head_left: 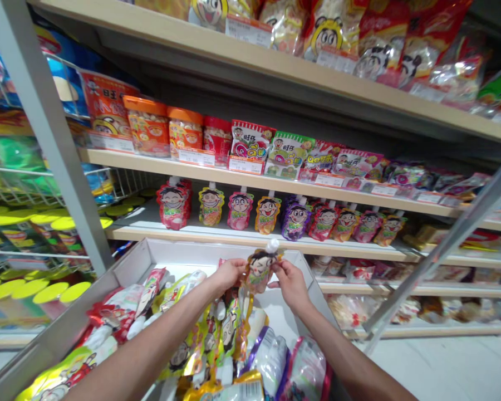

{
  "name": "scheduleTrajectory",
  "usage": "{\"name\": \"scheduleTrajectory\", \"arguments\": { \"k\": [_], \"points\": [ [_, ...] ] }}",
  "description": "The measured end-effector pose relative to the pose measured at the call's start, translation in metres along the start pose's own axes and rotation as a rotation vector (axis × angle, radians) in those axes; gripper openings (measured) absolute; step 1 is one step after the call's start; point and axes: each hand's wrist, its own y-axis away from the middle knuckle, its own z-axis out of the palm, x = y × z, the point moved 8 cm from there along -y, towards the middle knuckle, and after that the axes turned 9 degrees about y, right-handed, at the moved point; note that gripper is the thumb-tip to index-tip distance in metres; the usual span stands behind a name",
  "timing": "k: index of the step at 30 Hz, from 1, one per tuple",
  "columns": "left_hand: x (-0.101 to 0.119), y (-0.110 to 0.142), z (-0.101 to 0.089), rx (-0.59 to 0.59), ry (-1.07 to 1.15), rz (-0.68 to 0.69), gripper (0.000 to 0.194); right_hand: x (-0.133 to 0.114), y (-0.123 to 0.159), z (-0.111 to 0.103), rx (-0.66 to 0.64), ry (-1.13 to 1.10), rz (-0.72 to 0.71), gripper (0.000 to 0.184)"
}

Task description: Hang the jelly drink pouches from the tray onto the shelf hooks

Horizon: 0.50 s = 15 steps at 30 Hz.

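- Small cartoon-face foil pouch (259, 273) with a white plastic cap — held cap-up over the open white cardboard box (167, 255), leaning a bit right, looks closed
- Loose shiny multicolour foil pouches (270, 356), basically a jumbled pile inside that box lol
- Colourful face-shaped foil pouches (239, 211) standing upright on the pale-edged shelf (200, 235) — white caps up top
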Motion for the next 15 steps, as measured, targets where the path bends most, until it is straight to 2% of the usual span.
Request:
{"name": "scheduleTrajectory", "arguments": {
  "k": [3, 5, 10, 15],
  "points": [
    [0.012, 0.009, 0.005, -0.050, 0.119, 0.061, 0.033, 0.009, -0.008, -0.004, 0.097, -0.082, 0.111, 0.017],
    [0.021, 0.012, 0.005, -0.025, 0.183, 0.128, 0.036, 0.012, -0.011, -0.006, 0.130, -0.119, 0.145, 0.018],
    [0.029, 0.005, -0.005, 0.130, 0.156, 0.274, 0.023, 0.019, -0.015, -0.002, 0.126, -0.159, 0.146, 0.017],
    [0.027, 0.000, 0.000, 0.070, 0.108, 0.340, 0.026, 0.025, -0.016, 0.000, 0.107, -0.131, 0.119, 0.016]
  ]
}}
